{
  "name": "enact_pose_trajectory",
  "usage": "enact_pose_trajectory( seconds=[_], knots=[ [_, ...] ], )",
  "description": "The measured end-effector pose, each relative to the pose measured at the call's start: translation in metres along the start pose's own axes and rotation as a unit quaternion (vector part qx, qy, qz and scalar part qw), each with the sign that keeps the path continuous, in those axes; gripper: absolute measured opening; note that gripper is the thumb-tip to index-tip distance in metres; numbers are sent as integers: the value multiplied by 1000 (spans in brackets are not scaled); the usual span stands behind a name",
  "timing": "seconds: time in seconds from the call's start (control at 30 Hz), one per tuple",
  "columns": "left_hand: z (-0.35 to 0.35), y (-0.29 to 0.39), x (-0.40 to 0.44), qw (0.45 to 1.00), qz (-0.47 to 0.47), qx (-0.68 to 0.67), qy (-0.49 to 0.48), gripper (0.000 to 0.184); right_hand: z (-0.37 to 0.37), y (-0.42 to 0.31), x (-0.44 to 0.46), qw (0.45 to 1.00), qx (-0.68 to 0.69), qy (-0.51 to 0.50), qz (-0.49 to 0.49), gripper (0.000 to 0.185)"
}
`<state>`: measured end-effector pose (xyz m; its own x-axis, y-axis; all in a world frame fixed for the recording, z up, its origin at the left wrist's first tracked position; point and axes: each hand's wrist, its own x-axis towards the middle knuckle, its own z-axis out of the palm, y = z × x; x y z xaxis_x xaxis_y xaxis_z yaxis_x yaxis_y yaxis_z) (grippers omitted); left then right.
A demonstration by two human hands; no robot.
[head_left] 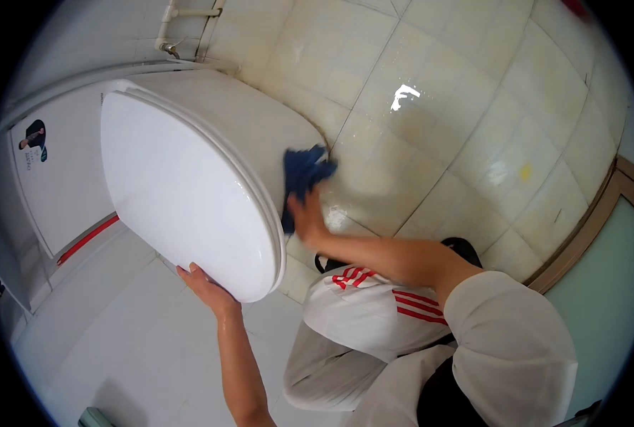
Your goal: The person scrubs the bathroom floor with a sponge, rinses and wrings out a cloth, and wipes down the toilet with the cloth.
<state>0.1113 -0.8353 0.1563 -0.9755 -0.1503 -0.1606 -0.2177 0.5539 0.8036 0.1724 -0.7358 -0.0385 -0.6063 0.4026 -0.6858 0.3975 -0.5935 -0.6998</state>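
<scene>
A white toilet with its lid lowered fills the left half of the view. My left hand holds the lid's near edge, fingers along the rim and thumb toward the top; some of its fingers are partly hidden. Against the outer side of the bowl, close to the floor, my right hand presses a dark blue cloth. The cloth is bunched and slightly blurred, and its upper end spreads toward the base of the bowl.
Wet, shiny floor tiles extend beyond the toilet. A pipe with a tap runs along the wall at the top. The tank bears a sticker and a red strip. A brown-framed door stands at right, near my bent legs.
</scene>
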Motion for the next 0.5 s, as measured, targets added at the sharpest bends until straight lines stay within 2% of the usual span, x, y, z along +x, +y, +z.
enact_pose_trajectory(
  seconds=[0.07,0.1,0.13,0.17,0.2,0.27,0.3,0.37,0.4,0.47,0.5],
  knots=[
    [-3,0,-2,1000,-2,11,6,75,-11,-9,-34,969,153,-79,-180,67],
    [-4,-2,0,1000,-4,13,5,76,-11,-14,-29,974,169,-72,-129,64],
    [-2,-3,2,1000,-5,14,3,77,-10,-13,-14,988,-30,-99,-117,63],
    [-1,-3,4,1000,4,10,-5,75,-10,-11,6,961,-228,-122,-100,63],
    [-1,-3,4,1000,11,4,-13,74,-8,-3,29,894,-419,-141,-78,64],
    [-5,-5,2,1000,12,-2,-4,72,-12,49,103,981,-173,-9,-84,63],
    [1,-1,4,1000,8,-3,5,71,-16,59,142,990,-114,-11,-85,60],
    [-3,-4,1,1000,-3,-6,11,71,-33,11,160,998,44,-20,47,63],
    [-6,-8,1,1000,-2,-14,7,71,-44,-47,151,974,147,-24,170,67],
    [-11,-7,9,1000,17,-21,-2,71,-34,-63,192,985,61,-124,99,79],
    [-16,-11,11,999,28,-23,-6,71,-24,-93,189,990,-58,-120,43,76]
  ],
)
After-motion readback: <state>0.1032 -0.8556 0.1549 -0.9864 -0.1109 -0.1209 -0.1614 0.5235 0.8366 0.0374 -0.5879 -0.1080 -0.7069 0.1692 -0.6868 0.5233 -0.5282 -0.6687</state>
